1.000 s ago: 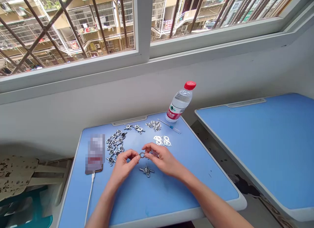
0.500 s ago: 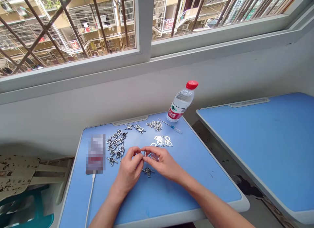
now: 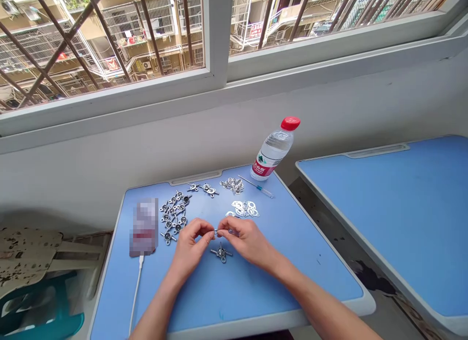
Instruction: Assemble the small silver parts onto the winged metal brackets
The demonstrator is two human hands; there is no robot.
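"Head view, bottom of the frame first: what did the hands do in that last second?"

"They drew close together, then eased slightly apart. The left hand and right hand were both closed in a fingertip pinch on one small metal part, held just above the blue surface at middle frame. A second earlier it had faced the camera as a ring. Now it showed edge-on, so they had turned it between them."

"Anything set down?"

"No. The cross-shaped piece lay just below the fingertips, untouched, where it had been all along. I'd judge the handling of that one part was unfinished."

"And left of the hands?"

"The phone on its cable, with the cluster of cross-shaped pieces beside it, unmoved."

"Farther back?"

"Flat plates just beyond the right hand, then a heap of small parts and a thin screwdriver. The water bottle stood at the far right corner, under the window. None of it had shifted."
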